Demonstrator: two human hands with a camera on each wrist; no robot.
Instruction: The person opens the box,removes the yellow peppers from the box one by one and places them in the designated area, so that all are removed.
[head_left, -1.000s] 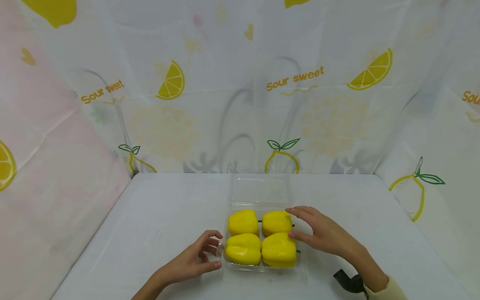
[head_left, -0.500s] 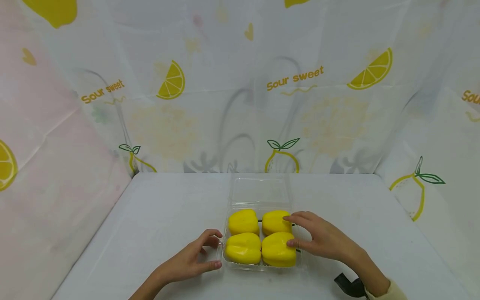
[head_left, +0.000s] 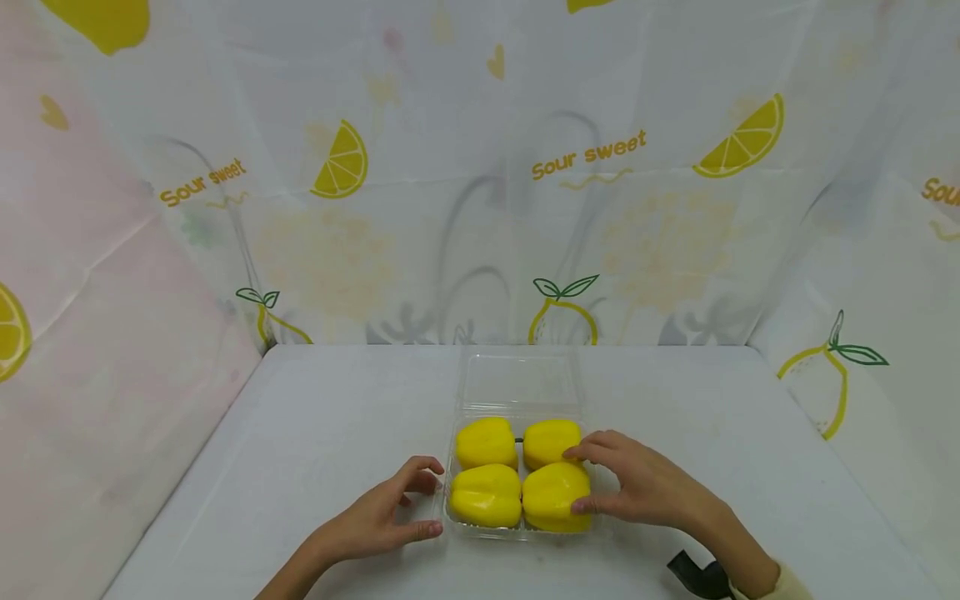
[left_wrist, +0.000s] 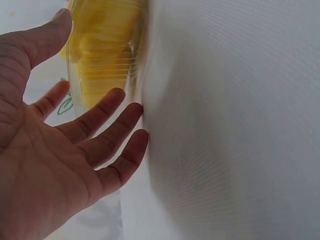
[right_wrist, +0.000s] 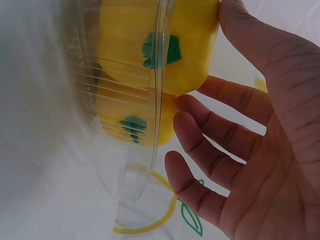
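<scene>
Head view: four yellow bell peppers (head_left: 485,497)

The peppers sit inside an opened clear clamshell container (head_left: 491,534) on the white tabletop (head_left: 345,404). The left hand (head_left: 378,514) is beside its left wall, thumb and fingers apart. The right hand (head_left: 643,486), fingers also apart, touches the near-right pepper (head_left: 551,497) with its thumb.

Head: we look forward, down over the bench (head_left: 360,425); wrist pair: we share the clear box (right_wrist: 156,107), close, from opposite sides.

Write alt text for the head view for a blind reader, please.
Four yellow bell peppers sit in an open clear container on a white table, a left hand beside the container, a right hand at the right-hand peppers.
</scene>
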